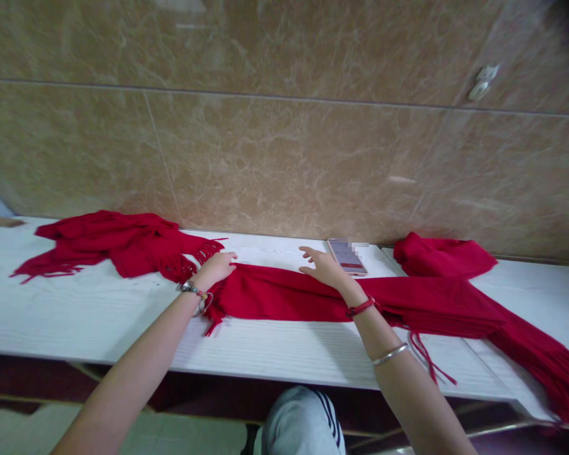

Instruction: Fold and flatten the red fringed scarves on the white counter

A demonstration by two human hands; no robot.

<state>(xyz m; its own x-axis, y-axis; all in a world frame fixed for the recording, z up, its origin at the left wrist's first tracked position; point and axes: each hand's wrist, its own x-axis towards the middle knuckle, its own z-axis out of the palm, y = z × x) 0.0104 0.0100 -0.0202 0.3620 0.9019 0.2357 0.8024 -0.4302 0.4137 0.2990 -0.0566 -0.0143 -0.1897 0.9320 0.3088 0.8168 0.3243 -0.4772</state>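
1. Grey trouser knee (303, 420) with dark side stripes shows at the bottom centre of the frame, below the table edge, between the two bare forearms.
2. The left hand (215, 268) lies left of centre, knuckles up and fingers curled down on the left end of the long red scarf (275, 297). Whether it pinches the cloth or only presses it, I cannot tell. A beaded bracelet (194, 292) circles its wrist.
3. The right hand (325, 268) lies at centre, spread wide and flat with the palm on the scarf's upper edge, gripping nothing. A red cord (360, 308) sits at its wrist and a silver bangle (390, 354) further down the forearm.
4. The long red scarf runs as a flat band across the white table (76, 316) from the left hand to the lower right of the frame, where its fringed end hangs over the table edge.
5. A phone (347, 256) lies face up just beside the right fingertips, against the wall.
6. A second red scarf (118, 243) lies bunched at the left, its fringe near the left hand.
7. A red heap (439, 256) sits at the right; whether it belongs to the long scarf is unclear.
8. A brown marble wall (284, 158) fills the upper frame.
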